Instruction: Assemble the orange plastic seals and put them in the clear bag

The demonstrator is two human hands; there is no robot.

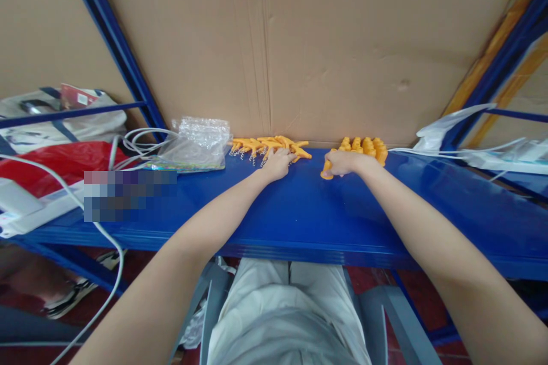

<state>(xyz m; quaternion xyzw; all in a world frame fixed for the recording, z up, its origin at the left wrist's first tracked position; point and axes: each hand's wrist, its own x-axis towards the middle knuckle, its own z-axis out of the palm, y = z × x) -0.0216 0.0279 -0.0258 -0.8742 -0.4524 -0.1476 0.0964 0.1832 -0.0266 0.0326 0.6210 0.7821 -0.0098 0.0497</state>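
Blue tabletop (295, 217), a big sheet of cardboard (308, 51) standing behind it at 12 o'clock, i.e. dead ahead of the seated person. Right about 12, the left hand (279, 164) lies over the near edge of a heap of orange corkscrews (250, 144) w/ coiled metal ends; its fingers look slightly spread, but from where I stand can't tell if they grip a pc. Btwn 12 & 1 the right hand (342, 163) has its fingers curled tight round an orange piece (327, 174), lower end poking out below them. Just past that wrist, at 1, a group of orange parts (373, 147) stands upright in rows. Clear plastic bags (192, 148) at 11, next to the heap; red bag (55, 168) & canvas bag (92, 122) nr 10, w/ white cables looping btwn. Down at 9, under the table, another person's foot (71, 299) in a sandal.
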